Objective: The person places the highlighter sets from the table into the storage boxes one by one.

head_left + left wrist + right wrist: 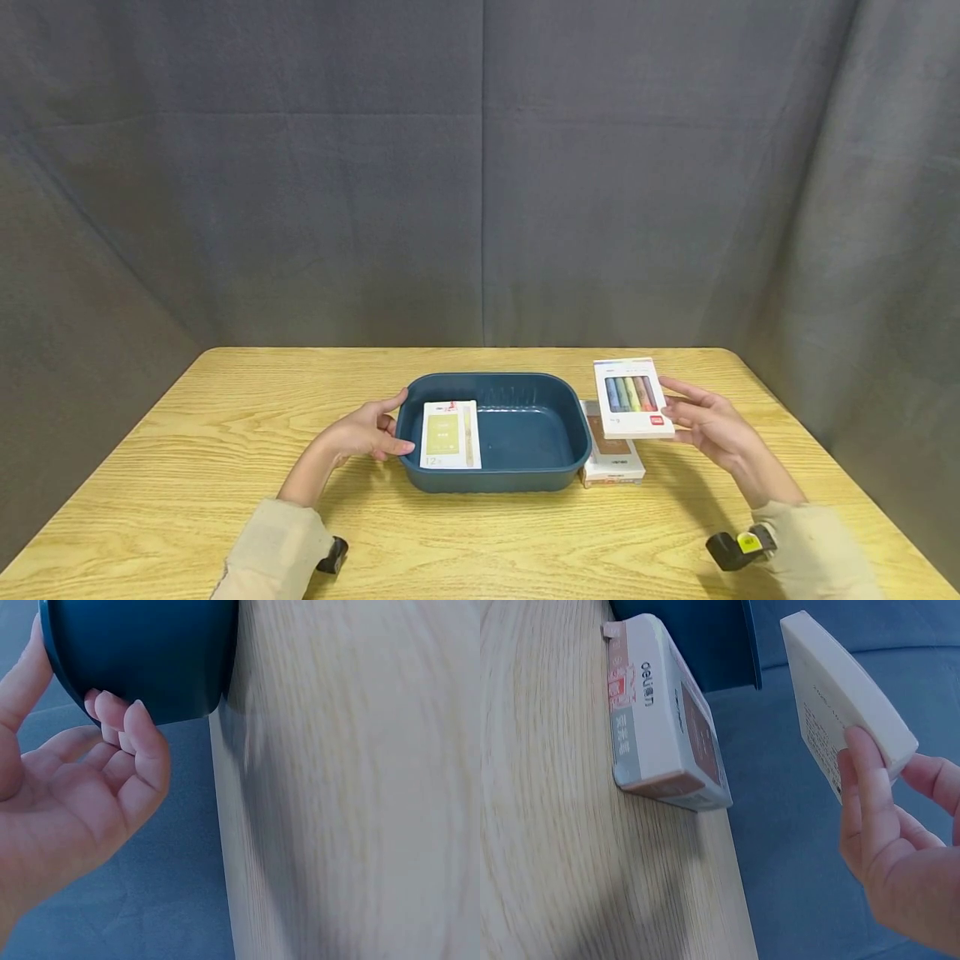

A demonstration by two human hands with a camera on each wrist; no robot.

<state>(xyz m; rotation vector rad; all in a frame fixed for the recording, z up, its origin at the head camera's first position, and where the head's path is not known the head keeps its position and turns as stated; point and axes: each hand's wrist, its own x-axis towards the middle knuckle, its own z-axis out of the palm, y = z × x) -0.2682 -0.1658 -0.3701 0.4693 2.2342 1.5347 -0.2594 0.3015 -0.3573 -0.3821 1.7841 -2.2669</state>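
A dark blue plastic basin (525,479) stands in the middle of the wooden table. My left hand (371,429) grips its left rim, thumb over the edge and fingers against the outer wall. Inside the basin, at its left end, lies a white and yellow-green box (442,435) marked 12. My right hand (708,421) holds a white box of coloured sticks (633,396) by its right edge, raised above the table; sticks of several colours show through its window. Partly hidden beneath it in the head view, a white and brown box (649,705) rests beside the basin's right end.
The wooden table (480,550) reaches back to a grey curtain (480,208), which also hangs along both sides. Each wrist carries a small black camera, such as the right one (726,552).
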